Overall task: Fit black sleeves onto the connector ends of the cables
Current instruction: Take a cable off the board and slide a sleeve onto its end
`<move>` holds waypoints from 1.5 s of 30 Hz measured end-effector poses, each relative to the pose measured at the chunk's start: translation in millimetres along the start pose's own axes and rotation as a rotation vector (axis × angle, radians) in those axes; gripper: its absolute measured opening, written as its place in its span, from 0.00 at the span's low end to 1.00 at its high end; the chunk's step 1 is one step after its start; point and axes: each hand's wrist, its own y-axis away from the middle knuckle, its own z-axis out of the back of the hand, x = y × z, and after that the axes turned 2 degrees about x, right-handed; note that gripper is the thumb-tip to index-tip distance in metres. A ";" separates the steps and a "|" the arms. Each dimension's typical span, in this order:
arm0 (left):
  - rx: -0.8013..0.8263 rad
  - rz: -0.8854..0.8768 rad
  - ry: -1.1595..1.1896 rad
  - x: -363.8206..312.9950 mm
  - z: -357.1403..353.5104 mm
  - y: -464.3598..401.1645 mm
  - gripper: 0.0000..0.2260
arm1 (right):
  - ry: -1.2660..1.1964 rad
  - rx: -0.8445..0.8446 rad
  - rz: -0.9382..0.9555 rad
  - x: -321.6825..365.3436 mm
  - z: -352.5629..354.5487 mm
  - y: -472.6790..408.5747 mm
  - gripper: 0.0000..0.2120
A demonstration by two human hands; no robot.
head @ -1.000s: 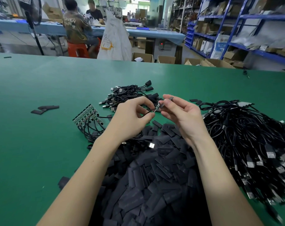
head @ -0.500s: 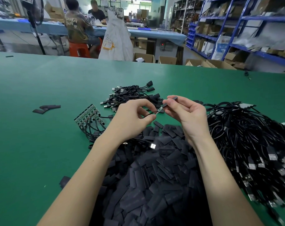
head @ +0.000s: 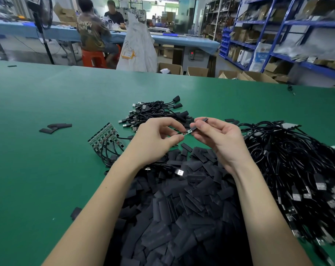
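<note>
Hidden and cut-off parts

The sleeve pile (head: pixel 182 217) is cut off at 6 o'clock; shelving (head: pixel 297 35) at 2 o'clock is blurred; the connector end (head: pixel 187 132) is partly covered by fingertips.

Even, bright overhead light falls on the green bench (head: pixel 48 169) with only soft, faint shadows under the forearms. The wide lens bows the bench's far edge and stretches the corners. The blue shelves (head: pixel 306 35) at upper right are smeared with blur; the centre stays sharp.
</note>
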 end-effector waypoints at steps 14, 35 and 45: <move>-0.116 -0.075 0.217 4.9 -12.6 -2.6 0.05 | -0.170 -0.101 -0.040 -10.4 -17.0 -1.4 0.04; -0.225 -0.179 0.195 6.6 -16.8 1.5 0.03 | -0.143 -0.135 0.025 -8.0 -25.5 -0.7 0.12; -0.260 -0.195 0.184 10.7 -16.6 0.4 0.02 | -0.115 -0.126 0.081 -15.0 -31.2 -1.3 0.14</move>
